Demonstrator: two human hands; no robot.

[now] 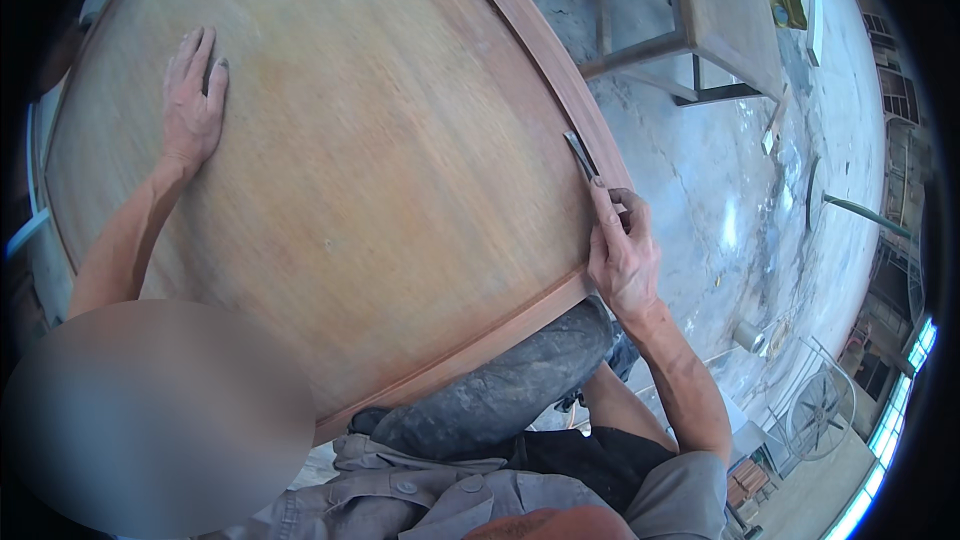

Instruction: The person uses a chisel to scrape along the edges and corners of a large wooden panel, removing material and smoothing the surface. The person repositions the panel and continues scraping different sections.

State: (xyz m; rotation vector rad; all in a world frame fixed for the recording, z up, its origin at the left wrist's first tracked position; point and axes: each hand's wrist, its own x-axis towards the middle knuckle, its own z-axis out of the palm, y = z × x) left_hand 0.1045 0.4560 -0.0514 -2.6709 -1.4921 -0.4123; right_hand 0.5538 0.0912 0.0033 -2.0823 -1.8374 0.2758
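A large wooden panel [400, 180] with a raised reddish frame [530, 30] fills the middle of the head view. Flat on its left part lies my left hand [194, 105], fingers stretched out, holding nothing. At the panel's right edge my right hand [625, 250] grips a thin metal blade [579, 155], like a narrow chisel or scraper, with the index finger laid along it. The blade's tip points away from me and rests by the inner side of the raised frame. The tool's handle is hidden in my fist.
A wooden stool or small table [725, 15] stands on the stained concrete floor [700, 180] at the far right. A yellow-green packet [788, 9] is beside it. A round fan [817, 410] stands at the lower right. Dark padded material [500, 380] lies under the panel's near edge.
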